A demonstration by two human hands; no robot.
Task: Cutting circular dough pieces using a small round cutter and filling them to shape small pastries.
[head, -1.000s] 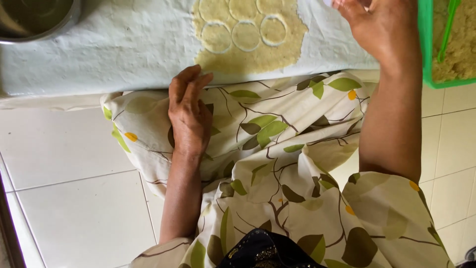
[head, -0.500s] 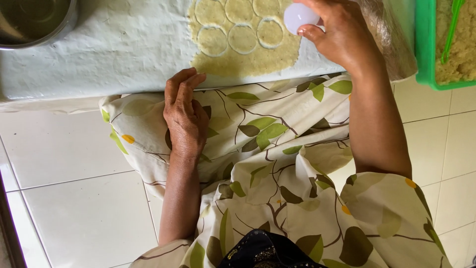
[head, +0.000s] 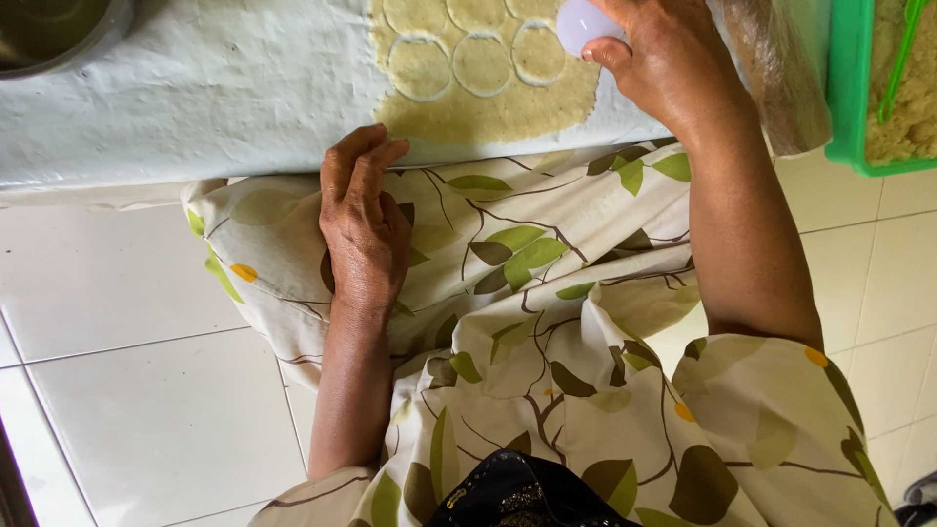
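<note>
**Supervisor:** Report hand status.

**Operator:** I am seeing the right hand (head: pixel 673 63) gripping a small round white cutter (head: pixel 583 24), fingers curled around it, thumb pressing its lower edge. The cutter is sitting at the right edge of the dough sheet (head: pixel 488 102), near the top of the view. The left hand (head: pixel 363 229) is lying flat and relaxed, palm down, fingers extended, holding nothing. It is resting on the leaf-print fabric (head: pixel 527 283) covering the lap, fingertips just reaching the edge of the work surface.

**Supervisor:** Materials?

**Operator:** I am reading the dough sheet as thin, pale yellow and matte, with circular cut outlines pressed into it in rows. It is lying on a pale, slightly wrinkled cloth (head: pixel 215 98). A metal bowl (head: pixel 49 34) is showing at upper left, a green plastic tray (head: pixel 854 98) with crumbly yellowish filling at upper right. White glossy floor tiles (head: pixel 146 410) are lying below.
</note>
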